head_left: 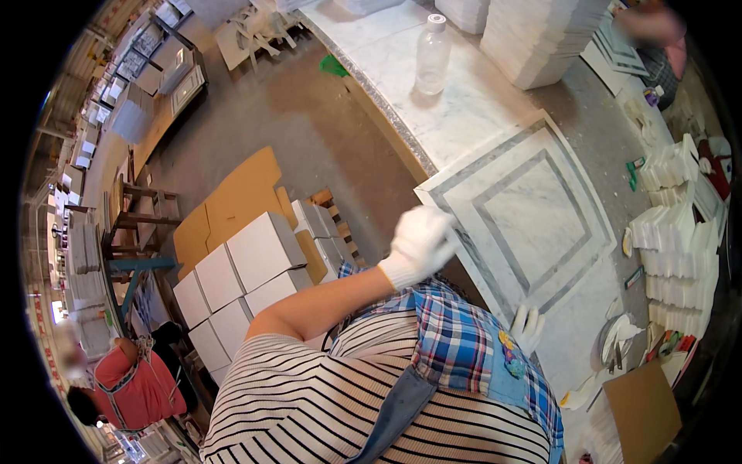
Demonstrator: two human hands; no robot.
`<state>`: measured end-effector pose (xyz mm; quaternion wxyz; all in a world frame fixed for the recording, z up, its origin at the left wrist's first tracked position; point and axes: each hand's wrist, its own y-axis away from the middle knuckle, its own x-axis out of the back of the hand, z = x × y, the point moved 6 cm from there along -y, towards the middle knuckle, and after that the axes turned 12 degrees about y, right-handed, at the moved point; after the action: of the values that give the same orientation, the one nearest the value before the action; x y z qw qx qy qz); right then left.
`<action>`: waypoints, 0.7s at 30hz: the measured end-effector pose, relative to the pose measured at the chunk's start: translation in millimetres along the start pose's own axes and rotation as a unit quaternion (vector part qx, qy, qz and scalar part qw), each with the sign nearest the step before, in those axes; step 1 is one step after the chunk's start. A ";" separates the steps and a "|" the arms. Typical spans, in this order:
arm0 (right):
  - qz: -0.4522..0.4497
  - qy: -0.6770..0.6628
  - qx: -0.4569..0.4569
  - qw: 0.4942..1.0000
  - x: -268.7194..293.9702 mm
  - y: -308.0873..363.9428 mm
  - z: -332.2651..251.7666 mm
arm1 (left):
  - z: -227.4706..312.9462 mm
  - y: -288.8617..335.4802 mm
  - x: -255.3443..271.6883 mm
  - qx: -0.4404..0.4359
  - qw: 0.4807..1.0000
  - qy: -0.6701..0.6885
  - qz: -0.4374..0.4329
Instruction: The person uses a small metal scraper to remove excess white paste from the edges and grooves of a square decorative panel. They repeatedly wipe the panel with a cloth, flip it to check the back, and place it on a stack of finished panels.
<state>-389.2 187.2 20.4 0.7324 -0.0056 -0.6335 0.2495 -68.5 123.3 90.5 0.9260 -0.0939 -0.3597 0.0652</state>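
Note:
A marble-patterned panel (468,199) with grey bands forming nested frames lies tilted across the white marbled worktop. My left hand (421,243), in a white knitted glove, is closed beside the panel's left edge. Whatever its curled fingers may hold is hidden. My right hand (528,326), also gloved in white, is at the panel's near edge with its visible fingers stretched out and slightly apart. The rest of that hand is hidden by my clothing. A clear plastic bottle (433,58) with a white cap stands on the worktop beyond the panel.
Tall stacks of white sheets (533,39) stand at the back, and more white stacks (668,224) are on the right. White boxes (263,251) and cardboard (236,201) are at my left. One person (143,383) is at lower left, another (657,39) at upper right.

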 end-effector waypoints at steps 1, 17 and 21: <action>0.010 0.002 0.000 1.000 1.2 -0.9 -1.2 | -11.8 3.3 12.0 0.066 0.996 -0.004 0.056; -0.032 0.027 0.070 0.997 -29.4 11.1 16.6 | -101.3 -2.8 -24.9 0.506 0.721 0.467 0.076; -0.055 0.061 0.053 0.995 -34.1 20.3 19.0 | -106.9 -7.9 -23.8 0.492 0.740 0.455 0.063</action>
<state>-416.6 186.4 -14.0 0.7812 0.0524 -0.5734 0.2412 -13.0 97.5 -0.7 0.8906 0.3335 0.1933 0.2412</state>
